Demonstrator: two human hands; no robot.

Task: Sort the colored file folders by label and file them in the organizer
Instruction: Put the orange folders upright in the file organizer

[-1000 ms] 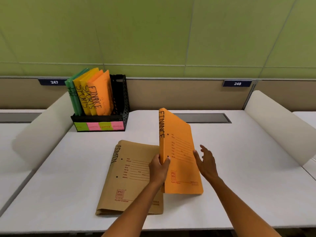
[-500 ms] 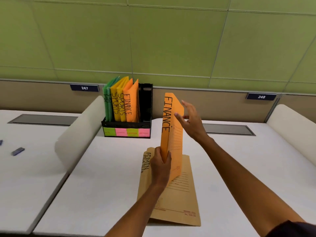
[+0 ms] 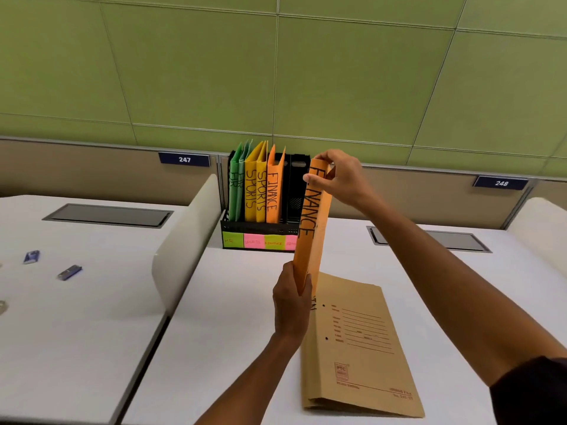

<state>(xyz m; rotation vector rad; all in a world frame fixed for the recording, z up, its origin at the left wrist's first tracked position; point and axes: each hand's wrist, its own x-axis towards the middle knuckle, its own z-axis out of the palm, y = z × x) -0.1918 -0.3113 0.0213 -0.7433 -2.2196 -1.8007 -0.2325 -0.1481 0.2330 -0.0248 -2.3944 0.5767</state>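
Standing upright between two hands: one orange folder [image 3: 312,228], marked FINANCE down its spine, held above the tabletop [image 3: 245,302] just in front of the organizer [image 3: 260,231], lower end over the brown folder [image 3: 359,348].

Hands: left hand [image 3: 291,302] curled round the lower spine edge; right hand [image 3: 337,176] pinching the top corner, thumb on the near face. Both closed on the same folder.

Handling, by judgement: thin card, light, stiff along the fold but liable to flop or splay open at the free edges. Best held near the spine at both ends, as here, and kept vertical for sliding into a slot. Smooth card may slip from a loose pinch; corners could crease if jammed against a divider.

Count:
- Filed in organizer: five folders. Two green [image 3: 237,185], lettering partly hidden; two yellow [image 3: 256,188], SPORTS; one orange [image 3: 274,188], FINANCE.
- In hand: one orange.
- Flat on tabletop: one brown, label mostly covered.
- Slot tags [image 3: 259,240] on organizer front: four coloured notes, writing too faint to read.
- Rightmost slot appears vacant.
- Neighbouring tabletop, left: two small blue objects [image 3: 69,272], kind unclear.
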